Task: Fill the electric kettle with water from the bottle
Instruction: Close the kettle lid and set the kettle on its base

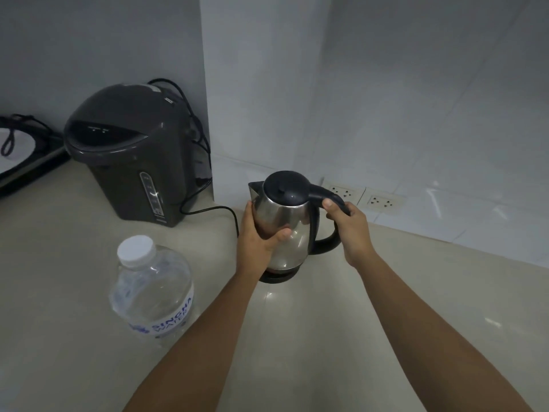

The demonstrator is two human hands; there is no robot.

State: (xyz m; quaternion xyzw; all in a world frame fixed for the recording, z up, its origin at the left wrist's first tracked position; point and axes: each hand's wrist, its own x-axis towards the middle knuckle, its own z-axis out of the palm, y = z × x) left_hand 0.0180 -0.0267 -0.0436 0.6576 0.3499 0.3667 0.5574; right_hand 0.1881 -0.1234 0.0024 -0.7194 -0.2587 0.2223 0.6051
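A steel electric kettle (289, 230) with a black lid, shut, stands on its black base (277, 276) in the middle of the counter. My left hand (258, 233) wraps around the kettle's steel body on its left side. My right hand (347, 227) grips the top of the black handle, thumb resting near the lid end. A clear water bottle (153, 289) with a white cap, closed, stands upright at the lower left, apart from both hands.
A dark grey hot-water dispenser (127, 153) stands at the back left, its black cord (217, 209) trailing toward the kettle base. Wall sockets (364, 197) sit low on the tiled wall behind. A black-rimmed appliance (20, 156) lies at the far left on the beige counter (326, 322).
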